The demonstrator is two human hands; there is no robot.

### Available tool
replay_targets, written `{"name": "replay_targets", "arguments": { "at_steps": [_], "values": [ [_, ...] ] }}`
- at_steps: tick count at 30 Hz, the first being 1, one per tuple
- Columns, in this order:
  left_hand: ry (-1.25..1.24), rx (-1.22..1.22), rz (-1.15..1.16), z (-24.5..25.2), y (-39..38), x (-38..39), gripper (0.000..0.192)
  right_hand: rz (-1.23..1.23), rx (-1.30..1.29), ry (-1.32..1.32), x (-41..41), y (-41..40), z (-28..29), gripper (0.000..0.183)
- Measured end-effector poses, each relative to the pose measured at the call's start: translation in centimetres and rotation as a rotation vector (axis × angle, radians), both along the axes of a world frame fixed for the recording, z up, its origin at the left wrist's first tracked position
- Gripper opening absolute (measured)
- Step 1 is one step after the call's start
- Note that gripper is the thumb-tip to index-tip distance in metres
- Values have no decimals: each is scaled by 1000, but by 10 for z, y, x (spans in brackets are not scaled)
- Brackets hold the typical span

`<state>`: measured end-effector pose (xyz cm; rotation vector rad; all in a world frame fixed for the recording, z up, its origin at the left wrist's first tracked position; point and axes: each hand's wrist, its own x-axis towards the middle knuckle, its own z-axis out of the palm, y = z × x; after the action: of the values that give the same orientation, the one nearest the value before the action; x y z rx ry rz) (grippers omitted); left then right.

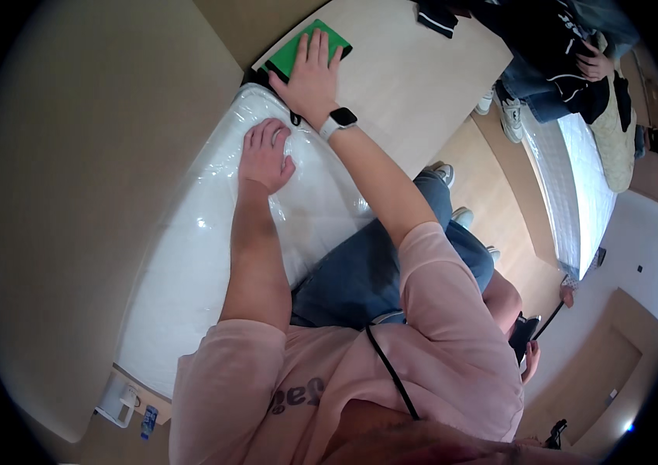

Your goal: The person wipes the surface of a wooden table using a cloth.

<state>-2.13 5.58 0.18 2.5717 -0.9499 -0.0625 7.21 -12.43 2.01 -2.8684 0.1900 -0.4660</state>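
Note:
My right hand point(310, 80), with a watch point(343, 118) at the wrist, lies spread on a flat green cloth item point(288, 53) with black edging. That item rests at the corner of a pale wooden surface point(398, 75). A small black loop point(295, 118) sticks out below the right wrist. My left hand point(265, 156) leans on a white mattress point(189, 256) in clear plastic wrap, its fingers slightly bent; nothing is visibly held in it.
A beige panel point(73, 192) rises along the left. Another person point(567, 64) in dark clothes is at upper right, near a second plastic-wrapped mattress point(584, 174). Someone's hand point(531, 361) is at lower right. A blue-labelled bottle point(149, 422) stands at lower left, beside a white pitcher point(125, 407).

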Motion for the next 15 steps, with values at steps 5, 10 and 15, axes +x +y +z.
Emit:
{"name": "replay_targets", "arguments": {
  "at_steps": [5,10,15],
  "values": [
    [1,3,-14,4,-6,-2,58,-2,-19,7,9,-10,4,107],
    [-29,4,5,-3,2,-4,58,94,50,41,-47,-44,9,104],
    [-21,13,8,1,1,-1,57,41,56,131,-151,-98,29,102]
  ]
}}
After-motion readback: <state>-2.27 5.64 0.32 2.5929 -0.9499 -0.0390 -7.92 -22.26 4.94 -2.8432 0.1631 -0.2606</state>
